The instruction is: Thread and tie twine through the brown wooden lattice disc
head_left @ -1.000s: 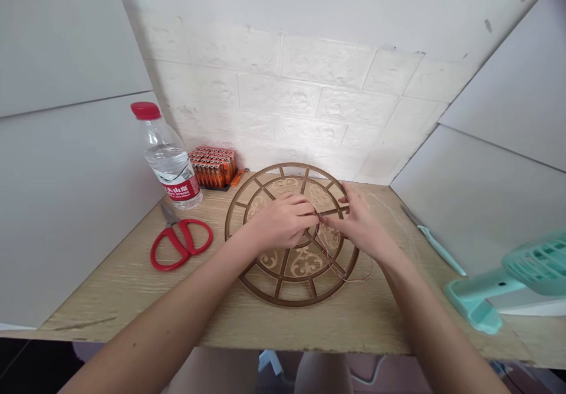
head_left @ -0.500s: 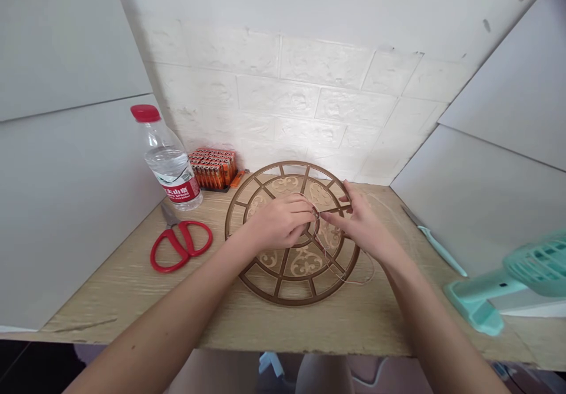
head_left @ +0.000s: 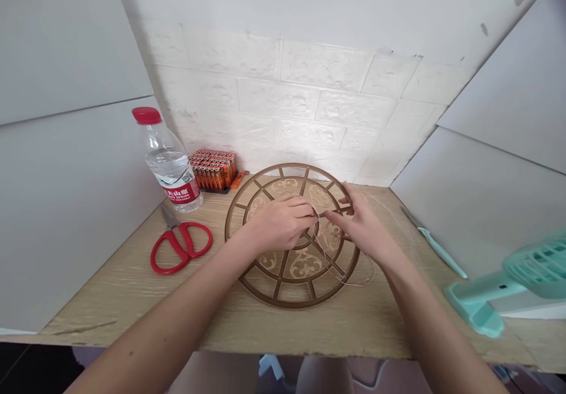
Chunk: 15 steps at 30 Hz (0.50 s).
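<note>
A round brown lattice panel (head_left: 282, 276) with scroll-patterned inserts lies tilted on the table. My left hand (head_left: 280, 222) is over its centre, thumb and fingers pinched on a thin pale cord (head_left: 326, 255). The cord loops down across the panel and past its lower right rim. At the right side, my right hand (head_left: 363, 224) grips the panel, with fingers around the rim and the thumb reaching inward to the cord near the hub. The exact contact between the thumb and the cord is too small to make out.
Red-handled scissors (head_left: 180, 246) lie on the left, before a water bottle (head_left: 177, 176) and a pack of batteries (head_left: 214, 170). A teal-handled knife (head_left: 440, 249) and a teal fan (head_left: 490, 291) are on the right. White walls enclose the wooden table (head_left: 145, 317).
Both hands stay at the panel's centre and right side, with only slight finger movement. The cord loop has shifted a little near the hub.
</note>
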Available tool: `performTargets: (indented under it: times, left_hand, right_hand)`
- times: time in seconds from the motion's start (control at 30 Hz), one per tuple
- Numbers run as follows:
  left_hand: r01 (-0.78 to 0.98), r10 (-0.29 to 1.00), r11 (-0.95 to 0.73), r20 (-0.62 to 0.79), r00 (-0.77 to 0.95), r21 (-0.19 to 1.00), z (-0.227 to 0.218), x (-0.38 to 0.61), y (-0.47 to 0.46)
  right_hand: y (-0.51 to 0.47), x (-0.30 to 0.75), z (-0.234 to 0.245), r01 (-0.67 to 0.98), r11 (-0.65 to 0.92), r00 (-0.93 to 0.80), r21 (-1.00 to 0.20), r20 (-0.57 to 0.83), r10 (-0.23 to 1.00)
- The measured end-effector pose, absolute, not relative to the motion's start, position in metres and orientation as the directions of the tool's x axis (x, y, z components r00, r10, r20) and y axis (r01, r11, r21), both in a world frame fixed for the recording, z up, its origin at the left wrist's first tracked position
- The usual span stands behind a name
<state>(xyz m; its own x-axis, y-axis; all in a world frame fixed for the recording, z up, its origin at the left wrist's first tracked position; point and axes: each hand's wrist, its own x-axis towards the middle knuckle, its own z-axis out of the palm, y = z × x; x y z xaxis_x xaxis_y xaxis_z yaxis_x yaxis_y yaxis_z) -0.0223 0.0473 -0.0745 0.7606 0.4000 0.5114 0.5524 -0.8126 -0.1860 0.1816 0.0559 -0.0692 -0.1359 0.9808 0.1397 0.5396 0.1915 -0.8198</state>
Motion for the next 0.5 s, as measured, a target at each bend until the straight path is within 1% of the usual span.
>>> performTargets:
  times: [0.13, 0.27, 0.4, 0.5]
  left_hand:
    - [0.571, 0.425, -0.797, 0.488, 0.762, -0.198, -0.072, -0.02, 0.044]
    - [0.627, 0.496, -0.766, 0.489, 0.718, -0.144, -0.067, -0.016, 0.038]
    - [0.658, 0.504, -0.736, 0.52, 0.69, -0.16, -0.065, -0.013, 0.032]
    - [0.671, 0.517, -0.725, 0.52, 0.68, -0.157, -0.067, -0.011, 0.03]
  right_hand:
    - [0.057, 0.181, -0.071, 0.565, 0.201, -0.126, -0.8, 0.157, 0.979]
    - [0.058, 0.18, -0.072, 0.598, 0.189, -0.125, -0.779, 0.143, 0.982]
    - [0.057, 0.178, -0.07, 0.641, 0.234, -0.122, -0.731, 0.204, 0.971]
    - [0.056, 0.178, -0.07, 0.649, 0.227, -0.124, -0.726, 0.194, 0.973]
